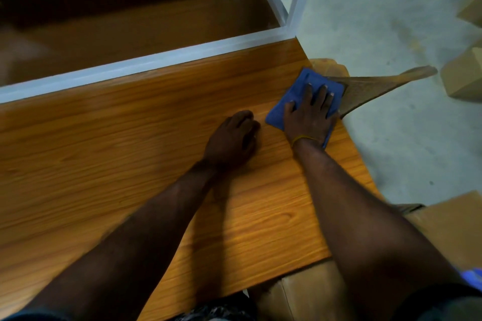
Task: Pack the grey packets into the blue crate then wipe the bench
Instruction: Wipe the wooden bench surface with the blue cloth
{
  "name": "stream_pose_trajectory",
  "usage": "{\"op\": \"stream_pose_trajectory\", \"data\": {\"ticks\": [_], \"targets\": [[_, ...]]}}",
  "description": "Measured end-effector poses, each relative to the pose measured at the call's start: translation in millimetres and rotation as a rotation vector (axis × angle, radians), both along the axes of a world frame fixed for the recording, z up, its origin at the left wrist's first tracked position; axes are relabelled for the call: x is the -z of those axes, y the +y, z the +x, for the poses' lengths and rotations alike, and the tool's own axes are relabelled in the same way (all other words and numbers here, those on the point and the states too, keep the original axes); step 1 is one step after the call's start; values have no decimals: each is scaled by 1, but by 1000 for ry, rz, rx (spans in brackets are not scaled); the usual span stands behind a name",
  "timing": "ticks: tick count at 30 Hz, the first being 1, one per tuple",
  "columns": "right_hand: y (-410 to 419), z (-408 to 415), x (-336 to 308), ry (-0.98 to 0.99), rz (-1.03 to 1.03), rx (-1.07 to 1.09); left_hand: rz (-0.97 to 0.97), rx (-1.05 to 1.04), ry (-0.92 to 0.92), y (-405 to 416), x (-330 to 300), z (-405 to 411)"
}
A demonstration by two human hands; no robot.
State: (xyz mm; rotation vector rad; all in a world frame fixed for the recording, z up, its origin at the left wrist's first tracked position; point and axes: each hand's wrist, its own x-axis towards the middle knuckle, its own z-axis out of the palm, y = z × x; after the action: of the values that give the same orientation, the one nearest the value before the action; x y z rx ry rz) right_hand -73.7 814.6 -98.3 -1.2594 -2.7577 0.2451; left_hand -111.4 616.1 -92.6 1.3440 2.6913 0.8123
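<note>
Pressing flat on blue cloth (pixel 303 96), right hand (pixel 309 114) has fingers (pixel 322 94) spread straight, near the far right corner of the wooden worktop (pixel 130 138). Left hand (pixel 233 138) rests beside it, fingers curled loosely, holding nothing. Cardboard boxes (pixel 461 81) on the floor.

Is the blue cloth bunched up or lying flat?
Flat: the blue cloth lies spread on the bench beneath the right hand, whose straight fingers press it.

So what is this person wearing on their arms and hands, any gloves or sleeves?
No gloves and no sleeves show: both forearms are bare. The right hand has a thin yellow band round its wrist. The left hand wears nothing that shows.
</note>
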Motion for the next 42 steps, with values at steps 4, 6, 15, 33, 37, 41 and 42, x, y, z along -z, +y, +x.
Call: {"op": "stream_pose_trajectory", "data": {"ticks": [4, 6, 15, 33, 37, 41, 42], "targets": [[5, -19, -2, 36, -32, -15, 6, -32, 6, 5, -1, -9], [7, -28, -3, 47, -47, -23, 15, -46, -2, 9, -3, -14], [20, -67, -7, 10, -44, -144, 20, -74, -44, 11, -3, -26], [-15, -104, -14, -171, 7, -886, -2, -74, -43, -69, 0, -14], [-38, -99, -15, -205, 8, -979, -3, -149, -69, -96, -2, -3], [-62, -83, -15, -212, 32, -1069, -18, -196, -75, -123, -7, 11], [-69, -78, -15, -199, 38, -1093, -25, -205, -76, -131, -8, 15]]}}
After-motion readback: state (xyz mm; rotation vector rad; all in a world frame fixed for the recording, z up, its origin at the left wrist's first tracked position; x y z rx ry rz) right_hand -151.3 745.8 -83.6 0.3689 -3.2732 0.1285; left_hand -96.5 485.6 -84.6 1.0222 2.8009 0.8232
